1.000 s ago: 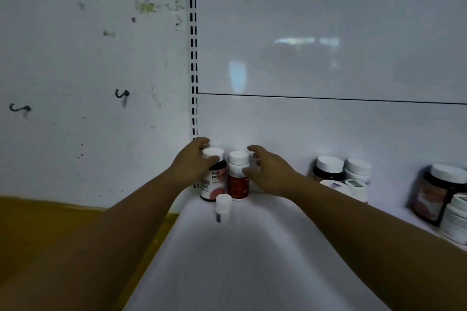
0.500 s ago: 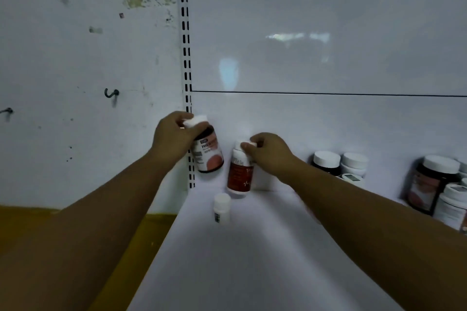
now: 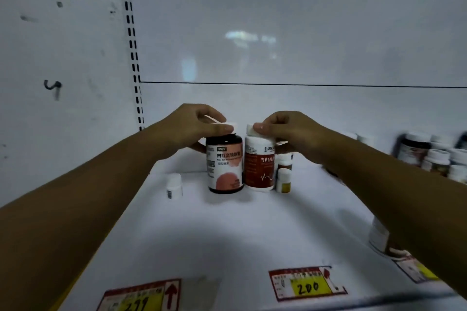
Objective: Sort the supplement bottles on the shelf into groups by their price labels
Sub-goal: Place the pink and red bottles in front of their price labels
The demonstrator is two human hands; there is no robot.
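Both bottles, tilted aloft earlier, now stand upright, touching — left hand [image 3: 194, 126] grips the dark bottle [image 3: 225, 166] by its cap, right hand [image 3: 290, 131] the red-labelled bottle [image 3: 259, 164] likewise.

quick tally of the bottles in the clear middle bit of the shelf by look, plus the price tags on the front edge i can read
Dark bottle with pink label, in the left hand: 1
White bottle with red label, in the right hand: 1
Small white bottles: 3
Readable price tags: 2
Total: 7
The blurred bottles far right are not counted.
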